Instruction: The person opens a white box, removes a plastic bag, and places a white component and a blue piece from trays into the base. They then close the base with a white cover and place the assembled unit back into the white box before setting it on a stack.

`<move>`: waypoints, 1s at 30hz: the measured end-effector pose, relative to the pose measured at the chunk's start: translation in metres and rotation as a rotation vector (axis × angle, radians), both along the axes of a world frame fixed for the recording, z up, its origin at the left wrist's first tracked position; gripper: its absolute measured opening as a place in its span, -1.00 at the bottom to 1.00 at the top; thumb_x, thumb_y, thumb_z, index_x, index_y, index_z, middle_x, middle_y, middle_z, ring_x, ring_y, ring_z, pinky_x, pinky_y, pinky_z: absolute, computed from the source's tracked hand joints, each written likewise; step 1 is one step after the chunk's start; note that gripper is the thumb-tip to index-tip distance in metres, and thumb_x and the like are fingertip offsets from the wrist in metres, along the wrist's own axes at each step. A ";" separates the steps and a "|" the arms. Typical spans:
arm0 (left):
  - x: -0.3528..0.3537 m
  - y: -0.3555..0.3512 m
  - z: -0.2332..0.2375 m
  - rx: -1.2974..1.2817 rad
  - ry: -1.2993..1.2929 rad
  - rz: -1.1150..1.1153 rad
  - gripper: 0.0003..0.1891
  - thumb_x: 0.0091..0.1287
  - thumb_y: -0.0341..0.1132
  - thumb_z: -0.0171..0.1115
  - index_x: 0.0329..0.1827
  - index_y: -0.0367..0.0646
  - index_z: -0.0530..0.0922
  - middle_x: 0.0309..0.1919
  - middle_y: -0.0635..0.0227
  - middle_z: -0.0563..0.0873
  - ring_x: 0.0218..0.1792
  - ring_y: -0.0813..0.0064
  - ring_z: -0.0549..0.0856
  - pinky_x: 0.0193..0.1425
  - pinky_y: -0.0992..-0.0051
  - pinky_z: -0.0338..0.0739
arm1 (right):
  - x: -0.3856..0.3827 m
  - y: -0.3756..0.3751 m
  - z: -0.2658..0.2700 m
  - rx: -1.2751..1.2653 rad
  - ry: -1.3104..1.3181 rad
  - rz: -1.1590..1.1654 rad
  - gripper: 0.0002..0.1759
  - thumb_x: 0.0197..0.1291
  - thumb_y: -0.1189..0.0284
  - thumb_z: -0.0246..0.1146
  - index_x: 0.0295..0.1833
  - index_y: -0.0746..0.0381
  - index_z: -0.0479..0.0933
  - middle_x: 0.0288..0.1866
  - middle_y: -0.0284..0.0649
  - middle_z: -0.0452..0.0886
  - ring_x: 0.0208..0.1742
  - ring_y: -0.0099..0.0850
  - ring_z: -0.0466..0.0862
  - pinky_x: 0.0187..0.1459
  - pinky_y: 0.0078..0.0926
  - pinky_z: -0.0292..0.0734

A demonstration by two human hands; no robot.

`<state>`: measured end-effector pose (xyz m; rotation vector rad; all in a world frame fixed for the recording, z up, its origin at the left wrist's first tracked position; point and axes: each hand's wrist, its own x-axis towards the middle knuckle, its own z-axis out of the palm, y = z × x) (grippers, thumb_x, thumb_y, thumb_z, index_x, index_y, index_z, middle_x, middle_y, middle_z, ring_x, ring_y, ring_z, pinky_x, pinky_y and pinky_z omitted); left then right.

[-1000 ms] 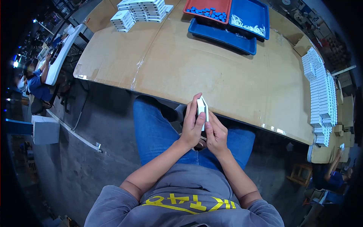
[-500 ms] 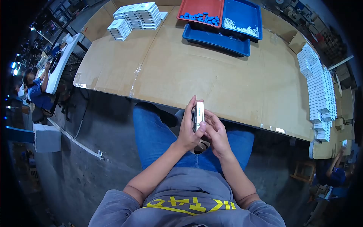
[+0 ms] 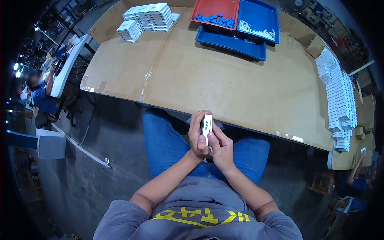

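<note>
A small white-and-dark box [image 3: 207, 127] with lettering on its narrow white face is held upright over my lap, just off the table's front edge. My left hand [image 3: 197, 136] wraps round its left side, fingers closed over the top. From the right, my right hand [image 3: 221, 148] grips the same box, its thumb pressed on the lower part of the white face. The box's underside is hidden by my palms.
On the cardboard-covered table [image 3: 192, 80] stand white box stacks [image 3: 148, 18] at back left and more [image 3: 338, 98] at right. A red tray [image 3: 214, 10] holds blue pieces; a blue tray [image 3: 258, 16] holds white pieces, with another blue tray [image 3: 232, 43] in front. People sit far left and right.
Both hands have closed more tightly around the box and moved slightly lower. The left fingers, stretched out before, are now bent over it. The box has shifted slightly left.
</note>
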<state>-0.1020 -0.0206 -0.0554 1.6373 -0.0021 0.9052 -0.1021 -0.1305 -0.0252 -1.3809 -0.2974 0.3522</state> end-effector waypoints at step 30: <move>0.004 0.025 0.001 0.108 0.319 -0.361 0.10 0.50 0.47 0.00 0.77 -0.31 0.00 0.48 -0.15 0.34 0.46 -0.02 0.43 0.61 0.18 0.25 | 0.030 -0.027 -0.009 -0.031 0.334 0.080 -0.36 0.72 0.01 -0.03 0.44 0.35 0.56 0.05 -0.27 0.73 -0.01 -0.55 0.69 0.01 -0.50 0.68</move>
